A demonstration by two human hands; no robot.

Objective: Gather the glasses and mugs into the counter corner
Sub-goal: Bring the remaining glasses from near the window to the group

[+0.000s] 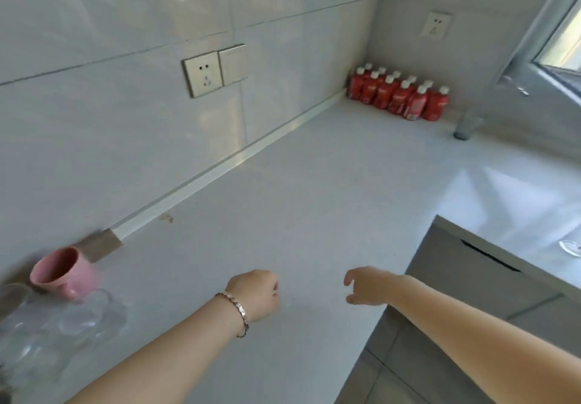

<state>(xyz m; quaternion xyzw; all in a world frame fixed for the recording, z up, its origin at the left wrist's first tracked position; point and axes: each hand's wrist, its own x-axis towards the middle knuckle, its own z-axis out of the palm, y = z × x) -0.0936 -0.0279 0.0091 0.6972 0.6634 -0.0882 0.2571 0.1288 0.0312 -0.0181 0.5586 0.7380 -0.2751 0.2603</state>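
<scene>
A pink mug [64,273] stands at the far left of the white counter [298,202], close to the wall. Clear glasses crowd in front of it: one [86,309] just below the mug, another [19,306] at the left edge, blurred. A grey glass [467,125] stands far right near the window, and part of a clear glass [570,248] shows at the right edge. My left hand [256,293], with a bracelet on the wrist, hovers over the counter with fingers curled and nothing in it. My right hand [367,285] hovers beside it, fingers loosely apart, empty.
Several red bottles [399,95] with white caps fill the far corner against the walls. Wall sockets [206,73] sit above the counter. A grey cabinet front [471,278] lies below the counter edge at right. A window frame [540,26] is at upper right.
</scene>
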